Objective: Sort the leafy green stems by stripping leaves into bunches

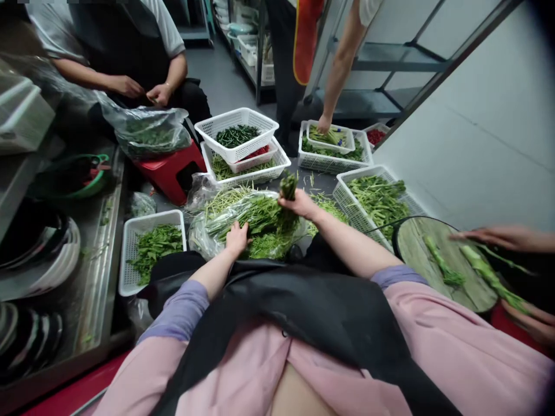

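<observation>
By the curled fingers of the right hand point(302, 204), a dark leafy bunch point(288, 186) is clasped over long-stemmed greens point(264, 209) in a crinkled clear bag point(200, 240). On these the left hand point(237, 238) is laid; whether anything is pinched cannot be told. Both forearms are stretched forward. Far right, a co-worker's hands point(514, 237) are blurred.

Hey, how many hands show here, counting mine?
7: your left hand at the greens, your right gripping a bunch, another person's two, upper left, one at a back basket, two at the round board. Others may be hidden.
</observation>
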`<state>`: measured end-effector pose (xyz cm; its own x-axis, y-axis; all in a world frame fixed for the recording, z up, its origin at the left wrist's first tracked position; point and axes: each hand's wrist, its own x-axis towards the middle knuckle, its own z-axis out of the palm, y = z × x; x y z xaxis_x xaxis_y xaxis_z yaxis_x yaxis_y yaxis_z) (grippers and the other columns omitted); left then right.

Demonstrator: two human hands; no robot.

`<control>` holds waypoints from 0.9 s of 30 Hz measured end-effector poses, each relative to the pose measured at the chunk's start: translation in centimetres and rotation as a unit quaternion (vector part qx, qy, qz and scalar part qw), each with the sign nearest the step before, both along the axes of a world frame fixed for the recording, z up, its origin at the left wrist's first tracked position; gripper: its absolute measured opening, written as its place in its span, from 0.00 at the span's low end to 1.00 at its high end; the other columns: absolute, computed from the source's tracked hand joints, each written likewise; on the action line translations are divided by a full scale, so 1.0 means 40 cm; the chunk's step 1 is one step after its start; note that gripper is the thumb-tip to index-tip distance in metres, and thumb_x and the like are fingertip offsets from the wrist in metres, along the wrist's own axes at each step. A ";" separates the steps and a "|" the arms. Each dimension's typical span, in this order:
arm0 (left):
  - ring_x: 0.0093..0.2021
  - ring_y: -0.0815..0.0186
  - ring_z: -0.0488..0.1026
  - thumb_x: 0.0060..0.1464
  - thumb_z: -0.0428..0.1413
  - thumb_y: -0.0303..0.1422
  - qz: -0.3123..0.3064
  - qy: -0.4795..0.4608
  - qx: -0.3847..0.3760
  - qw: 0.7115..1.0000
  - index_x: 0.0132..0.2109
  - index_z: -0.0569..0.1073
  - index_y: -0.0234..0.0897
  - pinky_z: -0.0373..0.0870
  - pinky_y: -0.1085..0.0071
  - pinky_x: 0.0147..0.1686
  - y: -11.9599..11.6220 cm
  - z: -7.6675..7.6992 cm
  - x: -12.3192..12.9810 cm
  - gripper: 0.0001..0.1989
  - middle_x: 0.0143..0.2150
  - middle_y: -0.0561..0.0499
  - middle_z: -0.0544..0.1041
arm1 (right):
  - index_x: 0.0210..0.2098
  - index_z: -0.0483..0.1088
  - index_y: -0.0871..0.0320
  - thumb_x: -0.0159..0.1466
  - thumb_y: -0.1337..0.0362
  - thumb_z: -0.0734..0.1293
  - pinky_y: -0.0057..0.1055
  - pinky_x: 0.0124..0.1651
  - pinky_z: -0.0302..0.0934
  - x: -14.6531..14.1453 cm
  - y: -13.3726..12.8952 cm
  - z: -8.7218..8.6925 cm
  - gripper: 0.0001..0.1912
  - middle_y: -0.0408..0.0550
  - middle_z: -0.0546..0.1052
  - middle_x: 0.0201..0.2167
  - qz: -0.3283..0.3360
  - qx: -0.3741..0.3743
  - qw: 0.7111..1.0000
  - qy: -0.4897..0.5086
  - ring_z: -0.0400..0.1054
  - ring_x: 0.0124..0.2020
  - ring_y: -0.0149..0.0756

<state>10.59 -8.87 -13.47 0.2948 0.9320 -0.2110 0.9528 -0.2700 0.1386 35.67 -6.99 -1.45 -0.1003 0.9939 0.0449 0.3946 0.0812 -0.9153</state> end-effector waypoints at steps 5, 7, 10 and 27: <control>0.55 0.50 0.64 0.63 0.46 0.31 -0.009 0.018 0.012 1.000 0.64 0.59 0.42 0.70 0.60 0.44 -0.001 -0.024 0.025 0.23 0.59 0.34 0.61 | 0.30 0.67 0.57 0.53 0.52 0.73 0.34 0.38 0.66 0.089 0.004 0.101 0.17 0.41 0.75 0.26 -0.101 0.080 0.977 0.172 0.70 0.29 0.32; 0.55 0.50 0.64 0.63 0.40 0.27 -0.007 0.024 0.013 1.000 0.65 0.59 0.42 0.71 0.60 0.43 0.004 -0.034 0.029 0.24 0.60 0.32 0.60 | 0.30 0.66 0.56 0.53 0.54 0.73 0.34 0.37 0.67 0.124 0.010 0.148 0.16 0.40 0.74 0.25 -0.130 0.105 0.961 0.220 0.71 0.28 0.31; 0.55 0.50 0.64 0.63 0.36 0.24 -0.002 0.021 0.015 1.000 0.65 0.59 0.43 0.71 0.60 0.42 0.012 -0.044 0.031 0.26 0.60 0.32 0.60 | 0.31 0.66 0.55 0.54 0.59 0.73 0.34 0.35 0.66 0.187 0.013 0.228 0.12 0.39 0.74 0.23 -0.166 0.142 0.939 0.266 0.71 0.26 0.29; 0.63 0.51 0.61 0.55 0.57 0.36 -0.040 -0.200 0.040 0.978 0.64 0.61 0.31 0.60 0.57 0.61 0.018 0.084 0.126 0.31 0.64 0.34 0.63 | 0.27 0.64 0.59 0.61 0.66 0.68 0.26 0.29 0.66 0.043 -0.008 0.461 0.09 0.32 0.72 0.19 -0.161 0.201 0.931 0.259 0.70 0.20 0.22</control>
<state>15.65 -8.14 -10.10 0.4118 0.9112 0.0089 0.8019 -0.3671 0.4713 37.39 -7.31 16.99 0.3389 0.8613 0.3785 -0.0291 0.4118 -0.9108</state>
